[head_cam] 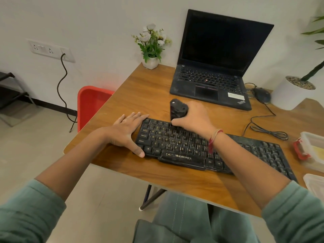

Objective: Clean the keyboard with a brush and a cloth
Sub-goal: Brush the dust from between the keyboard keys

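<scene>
Green sleeves nearest; the keyboard [206, 148] lies along the desk's [140, 95] near edge; left hand [126, 132] flat, fingers spread, steadying its left end; right hand [192, 118] grips the brush [177, 109] on the upper rows; brushing underway, I judge; next, sweep rightward.

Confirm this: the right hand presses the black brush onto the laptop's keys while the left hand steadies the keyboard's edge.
Wrong surface. In the head view the right hand presses the black brush onto the black desktop keyboard, not the laptop; the left hand does steady the keyboard's edge.
</scene>
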A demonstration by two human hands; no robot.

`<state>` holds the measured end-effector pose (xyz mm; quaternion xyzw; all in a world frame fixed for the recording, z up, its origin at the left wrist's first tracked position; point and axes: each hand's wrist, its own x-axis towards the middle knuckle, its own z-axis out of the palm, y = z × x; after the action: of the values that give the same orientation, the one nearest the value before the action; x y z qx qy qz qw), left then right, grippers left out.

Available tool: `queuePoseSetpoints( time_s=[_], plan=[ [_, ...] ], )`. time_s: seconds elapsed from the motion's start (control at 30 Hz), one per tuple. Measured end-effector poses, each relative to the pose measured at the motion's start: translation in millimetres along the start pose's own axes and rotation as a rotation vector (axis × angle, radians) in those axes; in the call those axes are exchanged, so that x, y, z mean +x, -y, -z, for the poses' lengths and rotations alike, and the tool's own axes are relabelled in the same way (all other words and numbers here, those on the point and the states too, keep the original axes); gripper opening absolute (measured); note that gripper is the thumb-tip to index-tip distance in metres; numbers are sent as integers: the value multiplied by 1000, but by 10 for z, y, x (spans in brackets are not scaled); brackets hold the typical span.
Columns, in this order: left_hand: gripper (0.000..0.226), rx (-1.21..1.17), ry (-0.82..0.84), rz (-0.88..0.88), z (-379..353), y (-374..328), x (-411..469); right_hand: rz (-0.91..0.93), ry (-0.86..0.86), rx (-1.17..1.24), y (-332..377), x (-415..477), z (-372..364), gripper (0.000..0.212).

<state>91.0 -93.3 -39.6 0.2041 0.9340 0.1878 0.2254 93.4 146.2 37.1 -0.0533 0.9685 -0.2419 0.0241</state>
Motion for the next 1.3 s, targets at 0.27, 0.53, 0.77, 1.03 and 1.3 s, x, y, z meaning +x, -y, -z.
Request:
queuePoseSetpoints(
  time_s=[0.27,0.53,0.77,1.03,1.3],
  plan=[
    [147,18,-35,-16,-34,12,14,-95,77,262,3,-31,21,29],
    [146,17,-41,-19,-37,18,9,-85,171,450,19,-69,-221,32],
    [144,23,-52,-16,-39,19,7,-63,184,395,37,-154,-148,23],
    [144,24,-52,-18,-42,11,-10,-148,-17,443,-102,-96,92,31],
    [145,18,-45,-17,-36,9,-9,-153,182,717,59,-115,-102,27]
  ],
)
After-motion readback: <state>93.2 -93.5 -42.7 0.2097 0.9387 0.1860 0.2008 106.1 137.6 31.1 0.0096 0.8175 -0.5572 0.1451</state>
